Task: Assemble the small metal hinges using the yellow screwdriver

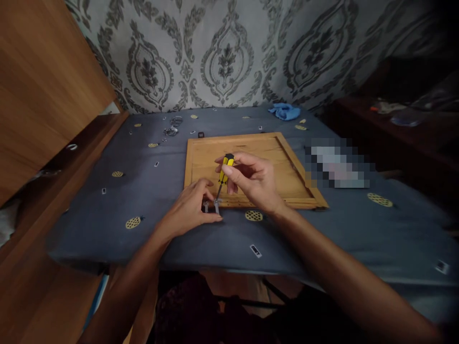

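Our right hand (255,177) clamps the screwdriver (224,176) between thumb and fingers: yellow-and-black handle, shaft down. Left hand (191,204) curves around metal fitting (216,208); grip, we cannot tell.

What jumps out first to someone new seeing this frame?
Probably the yellow-and-black screwdriver near the middle, held in the right hand, its shaft slanting down to a small metal fitting at the wooden panel's near edge, beside the left hand. Next, the crumpled bright blue item beyond the panel, toward the far right, and the bold medallion pattern across the background.
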`<state>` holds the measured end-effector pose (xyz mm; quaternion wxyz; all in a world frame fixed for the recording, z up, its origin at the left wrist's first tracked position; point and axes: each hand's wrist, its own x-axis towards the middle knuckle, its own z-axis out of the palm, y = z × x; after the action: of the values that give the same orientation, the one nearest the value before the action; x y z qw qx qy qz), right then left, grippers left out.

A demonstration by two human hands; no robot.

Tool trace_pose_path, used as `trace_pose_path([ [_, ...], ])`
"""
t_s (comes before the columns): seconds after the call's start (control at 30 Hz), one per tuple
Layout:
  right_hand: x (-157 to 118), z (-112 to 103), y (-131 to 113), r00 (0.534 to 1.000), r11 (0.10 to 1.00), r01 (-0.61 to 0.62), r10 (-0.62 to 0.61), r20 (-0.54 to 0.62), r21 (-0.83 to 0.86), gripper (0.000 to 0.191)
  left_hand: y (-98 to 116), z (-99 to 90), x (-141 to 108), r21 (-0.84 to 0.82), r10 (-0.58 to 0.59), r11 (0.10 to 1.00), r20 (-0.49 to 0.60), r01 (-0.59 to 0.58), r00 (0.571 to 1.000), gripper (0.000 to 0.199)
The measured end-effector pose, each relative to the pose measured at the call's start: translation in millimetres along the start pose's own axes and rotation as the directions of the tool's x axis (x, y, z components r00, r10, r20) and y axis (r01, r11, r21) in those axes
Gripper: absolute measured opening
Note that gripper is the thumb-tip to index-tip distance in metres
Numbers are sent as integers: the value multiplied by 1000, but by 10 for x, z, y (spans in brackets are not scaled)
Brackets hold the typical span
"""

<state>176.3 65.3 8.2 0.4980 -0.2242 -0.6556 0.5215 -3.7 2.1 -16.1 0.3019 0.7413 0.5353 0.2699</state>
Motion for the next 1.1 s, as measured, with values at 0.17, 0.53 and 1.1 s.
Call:
trace_pose_path([
  [0.17, 17, 27, 23, 999, 998, 1, 1, -33, 63, 40, -3, -1, -1, -3, 2, 1000, 0, -2, 1000, 61],
  [0.53, 14, 13, -16, 1000, 998, 3, -3, -2, 57, 37, 8, 6, -4, -7, -15, 1000, -4, 15, 1000, 62],
  [1.1, -5, 49, 11, 994, 998, 43, -39, -106, 39, 41, -35, 21, -1, -20, 4, 1000, -14, -4, 1000, 63],
])
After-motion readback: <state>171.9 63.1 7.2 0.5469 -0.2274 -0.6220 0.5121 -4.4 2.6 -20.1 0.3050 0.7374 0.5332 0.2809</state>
